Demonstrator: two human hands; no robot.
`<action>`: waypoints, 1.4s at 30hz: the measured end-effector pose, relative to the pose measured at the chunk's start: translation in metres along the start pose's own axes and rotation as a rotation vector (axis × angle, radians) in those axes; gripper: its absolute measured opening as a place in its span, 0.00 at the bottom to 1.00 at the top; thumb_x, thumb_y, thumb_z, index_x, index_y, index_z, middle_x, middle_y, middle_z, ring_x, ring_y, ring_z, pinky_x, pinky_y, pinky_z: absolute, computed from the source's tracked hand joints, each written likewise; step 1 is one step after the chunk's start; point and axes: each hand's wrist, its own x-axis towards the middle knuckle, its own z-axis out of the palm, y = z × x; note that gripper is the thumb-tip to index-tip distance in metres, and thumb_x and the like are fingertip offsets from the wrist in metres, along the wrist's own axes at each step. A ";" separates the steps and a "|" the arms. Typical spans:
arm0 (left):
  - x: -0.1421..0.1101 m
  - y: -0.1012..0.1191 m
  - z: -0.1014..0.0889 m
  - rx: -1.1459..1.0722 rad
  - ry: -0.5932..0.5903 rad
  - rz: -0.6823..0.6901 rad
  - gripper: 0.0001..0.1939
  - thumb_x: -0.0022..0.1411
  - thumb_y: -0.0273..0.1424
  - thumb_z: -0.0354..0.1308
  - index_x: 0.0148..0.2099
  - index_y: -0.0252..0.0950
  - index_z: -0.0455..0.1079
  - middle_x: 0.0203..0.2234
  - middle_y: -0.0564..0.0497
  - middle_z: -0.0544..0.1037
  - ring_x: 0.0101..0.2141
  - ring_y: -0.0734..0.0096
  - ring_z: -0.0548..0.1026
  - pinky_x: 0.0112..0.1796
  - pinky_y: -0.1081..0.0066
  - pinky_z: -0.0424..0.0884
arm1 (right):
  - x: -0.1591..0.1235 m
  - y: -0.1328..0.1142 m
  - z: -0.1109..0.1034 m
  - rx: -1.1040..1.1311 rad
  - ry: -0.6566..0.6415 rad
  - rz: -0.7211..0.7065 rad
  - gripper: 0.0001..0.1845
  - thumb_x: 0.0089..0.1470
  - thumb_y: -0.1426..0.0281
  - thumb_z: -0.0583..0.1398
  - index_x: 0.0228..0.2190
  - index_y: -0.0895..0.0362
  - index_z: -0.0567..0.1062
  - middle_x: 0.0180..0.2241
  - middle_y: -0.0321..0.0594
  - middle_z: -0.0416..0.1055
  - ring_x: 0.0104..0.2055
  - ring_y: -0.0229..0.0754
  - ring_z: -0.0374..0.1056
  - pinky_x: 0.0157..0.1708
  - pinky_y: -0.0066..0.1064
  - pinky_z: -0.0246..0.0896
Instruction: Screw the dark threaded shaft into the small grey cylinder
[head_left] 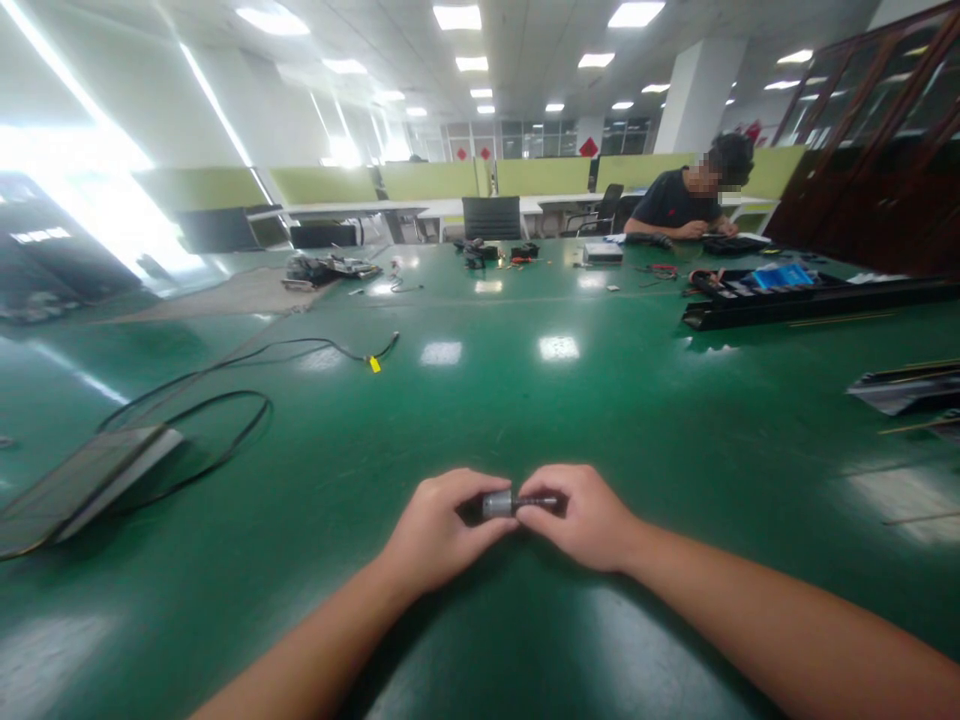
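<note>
Grey cylinder [498, 504] lies crosswise, its dark shaft [547, 501] pointing right.

Square ceiling lights [457, 17] shine above an open-plan office, where yellow-green partitions [433, 179] line white desks [345, 208], a black chair [492, 217] faces a glossy green table [450, 400], and dark wooden cabinets [877, 150] stand at right.
</note>
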 end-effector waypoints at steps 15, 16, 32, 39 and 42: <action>-0.001 -0.005 -0.001 0.021 0.006 0.019 0.15 0.57 0.39 0.67 0.45 0.41 0.77 0.36 0.51 0.81 0.36 0.68 0.79 0.39 0.71 0.73 | 0.000 0.000 0.001 0.006 0.011 0.017 0.02 0.53 0.72 0.65 0.31 0.56 0.79 0.30 0.35 0.76 0.31 0.38 0.69 0.33 0.28 0.60; -0.001 -0.005 0.000 0.023 0.007 0.022 0.15 0.57 0.39 0.67 0.46 0.42 0.76 0.36 0.52 0.81 0.36 0.68 0.79 0.39 0.71 0.73 | 0.000 -0.001 0.001 0.004 0.010 0.021 0.02 0.53 0.72 0.65 0.31 0.56 0.79 0.29 0.35 0.76 0.31 0.38 0.69 0.33 0.28 0.59; -0.002 -0.007 -0.001 0.034 0.022 0.043 0.15 0.56 0.39 0.67 0.46 0.42 0.77 0.36 0.52 0.81 0.36 0.69 0.79 0.40 0.71 0.73 | -0.001 -0.002 0.000 -0.008 -0.005 0.042 0.03 0.55 0.71 0.64 0.32 0.56 0.79 0.30 0.35 0.77 0.32 0.38 0.70 0.34 0.28 0.59; 0.000 -0.007 -0.002 0.052 0.031 0.051 0.14 0.57 0.38 0.67 0.46 0.42 0.77 0.37 0.52 0.81 0.36 0.68 0.79 0.40 0.71 0.73 | -0.001 -0.003 -0.001 -0.006 -0.012 0.071 0.03 0.55 0.71 0.64 0.32 0.57 0.79 0.29 0.35 0.76 0.31 0.38 0.69 0.32 0.27 0.58; -0.001 -0.007 -0.003 0.045 0.037 0.053 0.14 0.56 0.38 0.67 0.46 0.42 0.77 0.37 0.52 0.82 0.36 0.68 0.79 0.40 0.71 0.73 | -0.001 -0.003 0.000 0.007 -0.015 0.086 0.03 0.55 0.71 0.63 0.31 0.57 0.78 0.28 0.35 0.75 0.30 0.37 0.68 0.31 0.27 0.57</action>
